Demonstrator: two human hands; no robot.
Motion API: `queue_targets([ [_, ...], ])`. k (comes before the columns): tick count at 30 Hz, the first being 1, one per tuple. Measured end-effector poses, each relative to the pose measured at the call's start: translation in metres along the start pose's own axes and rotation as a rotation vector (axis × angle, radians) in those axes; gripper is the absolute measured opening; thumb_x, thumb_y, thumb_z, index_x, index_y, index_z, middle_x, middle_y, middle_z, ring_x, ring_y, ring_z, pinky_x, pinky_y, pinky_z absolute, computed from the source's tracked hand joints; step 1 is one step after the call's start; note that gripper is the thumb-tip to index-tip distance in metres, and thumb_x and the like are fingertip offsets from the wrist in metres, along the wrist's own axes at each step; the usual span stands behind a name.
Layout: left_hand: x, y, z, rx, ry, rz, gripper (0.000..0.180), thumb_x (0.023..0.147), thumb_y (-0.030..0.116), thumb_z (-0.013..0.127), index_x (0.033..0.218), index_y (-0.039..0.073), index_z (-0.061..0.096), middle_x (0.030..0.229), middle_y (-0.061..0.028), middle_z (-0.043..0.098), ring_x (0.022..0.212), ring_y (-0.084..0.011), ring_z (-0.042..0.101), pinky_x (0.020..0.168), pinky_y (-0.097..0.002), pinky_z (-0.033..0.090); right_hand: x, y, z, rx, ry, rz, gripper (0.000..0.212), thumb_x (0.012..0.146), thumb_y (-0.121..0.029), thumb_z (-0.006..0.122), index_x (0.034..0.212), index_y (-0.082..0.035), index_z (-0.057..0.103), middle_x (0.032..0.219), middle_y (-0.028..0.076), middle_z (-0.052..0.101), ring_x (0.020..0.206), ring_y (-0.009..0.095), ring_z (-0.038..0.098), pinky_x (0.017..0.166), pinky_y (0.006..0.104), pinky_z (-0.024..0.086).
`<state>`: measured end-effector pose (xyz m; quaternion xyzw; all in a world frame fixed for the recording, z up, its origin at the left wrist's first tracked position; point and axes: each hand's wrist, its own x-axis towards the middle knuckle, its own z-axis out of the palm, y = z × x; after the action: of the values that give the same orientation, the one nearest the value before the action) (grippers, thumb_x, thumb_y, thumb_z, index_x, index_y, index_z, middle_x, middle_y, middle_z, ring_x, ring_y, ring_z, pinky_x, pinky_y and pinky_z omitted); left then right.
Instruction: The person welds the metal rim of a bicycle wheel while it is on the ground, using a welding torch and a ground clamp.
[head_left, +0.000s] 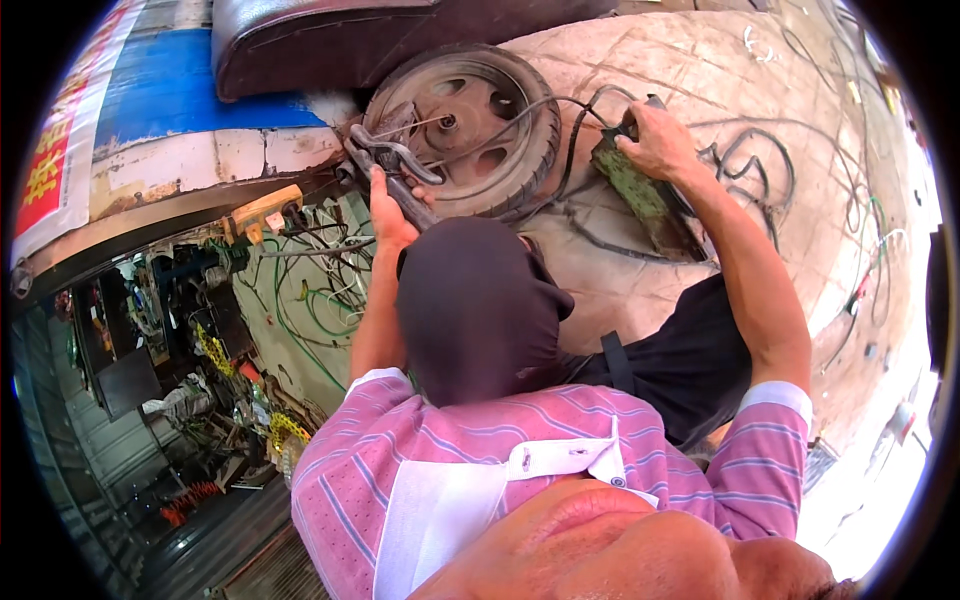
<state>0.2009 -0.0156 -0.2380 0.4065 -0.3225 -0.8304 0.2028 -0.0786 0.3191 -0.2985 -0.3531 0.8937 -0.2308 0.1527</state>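
black wheel (pixel 465 125), one; two hands: left (pixel 388 215) on pliers (pixel 392 165), right (pixel 655 140) on green block (pixel 632 190).

The left hand (pixel 388 215) grips the handles of a pair of dark pliers (pixel 392 165), whose head lies against the hub side of a small grey wheel (pixel 470 125); the right hand (pixel 655 140) closes over the top end of a worn green block (pixel 640 195) resting on the pale cracked ground (pixel 700 70); black cables (pixel 590 110) loop from the wheel toward that block. Both forearms come out of pink striped sleeves (pixel 420 450); a dark cloth bundle (pixel 478 305) sits between them.
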Motion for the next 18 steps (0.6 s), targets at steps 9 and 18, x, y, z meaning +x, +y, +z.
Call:
queue_targets([
  [9, -0.023, 0.006, 0.069, 2.065, -0.443, 0.231, 0.043, 0.091, 0.035, 0.074, 0.113, 0.001, 0.058, 0.098, -0.0242, 0.075, 0.095, -0.0425, 0.073, 0.084, -0.0508, 0.055, 0.002, -0.001, -0.002, 0.0, -0.008, 0.013, 0.044, 0.089, -0.036, 0.071, 0.115, -0.001, 0.064, 0.106, 0.022, 0.071, 0.104, 0.04, 0.068, 0.093, 0.0488, 0.053],
  [18, -0.011, 0.009, 0.01, 0.365, -0.03, 0.119, 0.037, 0.107, 0.043, 0.061, 0.106, 0.007, 0.061, 0.084, -0.0069, 0.063, 0.07, -0.0192, 0.059, 0.066, -0.0407, 0.051, 0.003, -0.003, 0.003, 0.021, 0.009, 0.005, 0.044, 0.089, -0.036, 0.071, 0.115, -0.001, 0.064, 0.103, 0.022, 0.071, 0.102, 0.039, 0.069, 0.091, 0.0486, 0.054],
])
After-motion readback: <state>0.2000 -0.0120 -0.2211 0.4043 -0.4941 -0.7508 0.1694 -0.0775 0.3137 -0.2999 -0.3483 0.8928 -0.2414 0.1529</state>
